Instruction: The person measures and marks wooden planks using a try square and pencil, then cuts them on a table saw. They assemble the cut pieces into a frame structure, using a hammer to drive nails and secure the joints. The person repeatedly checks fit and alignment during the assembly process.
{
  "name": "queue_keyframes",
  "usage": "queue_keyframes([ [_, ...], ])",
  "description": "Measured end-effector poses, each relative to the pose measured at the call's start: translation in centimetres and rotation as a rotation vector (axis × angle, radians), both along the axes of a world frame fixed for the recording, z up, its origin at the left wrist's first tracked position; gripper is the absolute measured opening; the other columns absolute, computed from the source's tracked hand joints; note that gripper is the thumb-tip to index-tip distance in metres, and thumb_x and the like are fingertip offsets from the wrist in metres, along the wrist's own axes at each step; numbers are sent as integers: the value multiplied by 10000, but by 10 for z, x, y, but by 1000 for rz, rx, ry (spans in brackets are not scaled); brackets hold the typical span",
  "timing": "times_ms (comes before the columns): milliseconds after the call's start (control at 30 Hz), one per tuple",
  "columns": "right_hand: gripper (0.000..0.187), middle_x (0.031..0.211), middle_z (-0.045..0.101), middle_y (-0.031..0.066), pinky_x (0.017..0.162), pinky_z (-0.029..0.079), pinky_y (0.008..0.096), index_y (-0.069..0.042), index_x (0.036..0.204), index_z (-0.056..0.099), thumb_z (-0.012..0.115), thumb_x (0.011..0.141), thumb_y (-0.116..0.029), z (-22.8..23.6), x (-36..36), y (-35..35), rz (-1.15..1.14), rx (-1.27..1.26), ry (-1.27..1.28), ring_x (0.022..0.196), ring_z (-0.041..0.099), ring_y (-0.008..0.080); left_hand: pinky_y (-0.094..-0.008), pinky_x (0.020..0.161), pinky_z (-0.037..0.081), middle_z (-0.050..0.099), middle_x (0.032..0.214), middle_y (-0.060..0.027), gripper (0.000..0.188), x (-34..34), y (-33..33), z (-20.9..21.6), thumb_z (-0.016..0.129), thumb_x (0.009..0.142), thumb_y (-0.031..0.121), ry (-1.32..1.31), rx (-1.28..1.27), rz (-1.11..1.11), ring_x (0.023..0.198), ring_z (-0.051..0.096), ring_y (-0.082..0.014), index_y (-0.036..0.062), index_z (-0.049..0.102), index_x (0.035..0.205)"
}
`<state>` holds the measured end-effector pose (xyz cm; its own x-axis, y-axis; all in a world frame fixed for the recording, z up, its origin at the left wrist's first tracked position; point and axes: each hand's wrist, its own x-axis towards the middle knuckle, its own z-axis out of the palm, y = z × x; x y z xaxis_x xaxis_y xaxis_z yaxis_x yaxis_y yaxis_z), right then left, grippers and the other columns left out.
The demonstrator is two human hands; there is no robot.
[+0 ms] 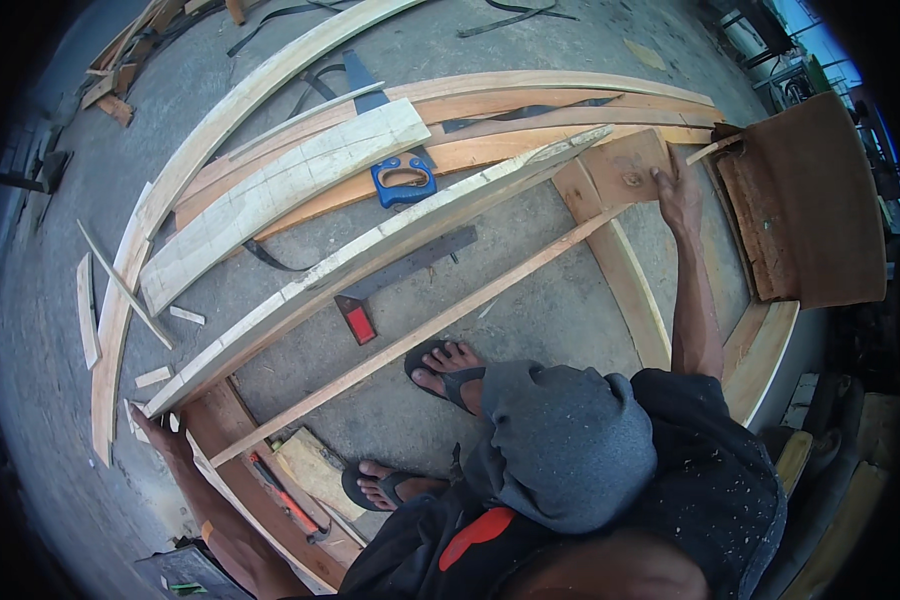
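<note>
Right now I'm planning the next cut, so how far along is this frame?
Done: frame boards lie laid out on the floor. In hand: left hand and right hand hold the ends of a long plank across it. Left: handsaw and square lie unused; no fixings visible.

Both arms stretched wide; left hand (158, 432) fingers curled gripping, right hand (678, 190) fingers spread flat.

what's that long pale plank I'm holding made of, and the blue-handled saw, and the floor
The long pale plank between your left hand and right hand looks like raw, unfinished wood: pale with rough edges. The saw handle seems glossy blue plastic, its blade dark metal. The floor looks like bare grey concrete, matte and dusty.
</note>
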<state>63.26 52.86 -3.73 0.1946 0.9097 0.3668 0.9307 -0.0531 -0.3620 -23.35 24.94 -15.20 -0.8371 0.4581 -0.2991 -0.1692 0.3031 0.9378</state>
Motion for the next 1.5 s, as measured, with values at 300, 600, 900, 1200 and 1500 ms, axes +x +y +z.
queue_keyframes([
  [300,483,1416,556,153,1142,384,395,-27,1422,473,649,986,-140,-84,31,-95,-164,417,1212,1316,529,256,-613,1078,374,287,1616,-160,849,-24,-13,-7,464,942,714,-28,-25,-46,1425,343,-417,283,195,1622],
  [600,524,1361,599,148,1083,412,379,-40,1424,482,692,955,-142,-136,26,-90,-217,83,902,1269,554,251,-619,1081,370,275,1631,-132,906,5,2,3,470,930,736,20,-2,-41,1469,290,-414,263,148,1631],
  [900,531,1385,590,158,1078,422,377,-24,1430,487,692,953,-136,-134,14,-77,-184,50,807,1252,566,256,-596,1087,371,263,1633,-148,891,-2,1,4,470,928,740,-77,-23,35,1460,308,-391,267,186,1627],
  [1200,524,1365,607,151,1075,431,364,-26,1433,494,687,949,-91,-135,14,-69,-163,61,827,1238,578,245,-629,1108,338,212,1643,-177,938,-4,0,1,493,897,761,-32,-10,-8,1477,270,-426,284,160,1633],
  [1500,526,1314,638,146,1051,454,370,-24,1408,509,709,930,-114,-128,19,-67,-172,-54,812,1196,609,234,-626,1107,352,206,1657,-125,906,-1,1,7,482,924,739,-31,-26,-26,1470,283,-417,286,148,1633],
])
